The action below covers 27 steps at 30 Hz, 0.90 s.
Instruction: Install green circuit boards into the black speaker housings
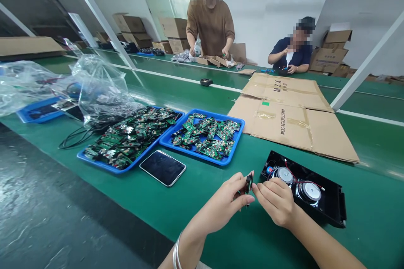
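Low in the frame, just right of centre, the left hand [225, 201] and right hand [276, 201] pinch a small board [249, 183] between their fingertips, held on edge above the green desk [189, 201]. A black speaker case [328, 206] lies just right, thin red wires [307, 182] on top. The light grip could let the board slip, and a tug could strain the wires.
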Tool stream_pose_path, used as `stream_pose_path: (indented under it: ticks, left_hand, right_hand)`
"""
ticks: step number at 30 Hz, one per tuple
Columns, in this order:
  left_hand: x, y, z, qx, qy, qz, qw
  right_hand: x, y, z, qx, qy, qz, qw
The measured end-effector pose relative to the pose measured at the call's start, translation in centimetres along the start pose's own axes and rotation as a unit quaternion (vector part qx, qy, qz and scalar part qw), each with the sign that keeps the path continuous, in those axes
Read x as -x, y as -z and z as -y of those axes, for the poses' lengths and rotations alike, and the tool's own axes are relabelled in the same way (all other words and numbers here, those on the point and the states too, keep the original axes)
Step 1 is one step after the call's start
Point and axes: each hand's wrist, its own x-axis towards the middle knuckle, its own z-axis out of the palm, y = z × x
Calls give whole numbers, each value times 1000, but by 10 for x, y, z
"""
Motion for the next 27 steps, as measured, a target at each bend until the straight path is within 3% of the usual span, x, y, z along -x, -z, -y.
stream_pose_path:
  ticks: [5,11,16,19,22,27]
  left_hand:
    - [-1,1,8,61,9,14,998]
    - [-5,-2,19,101,14,-6,995]
    - [-11,-9,38,206,17,-45,977]
    - [-13,-18,47,236,15,-72,969]
    - [-12,-28,49,257,27,-96,961]
    - [-8,-49,42,276,27,-65,959]
  right_hand:
    - [5,-7,3,-25,-32,0,999]
    - [8,-15,4,-52,-75,-4,996]
    - [-1,-14,0,-22,-81,87,993]
    - [-6,2,-10,-55,-110,173,977]
    - [-1,35,-26,-62,-201,244,947]
    - [42,90,-54,-50,-375,351,856]
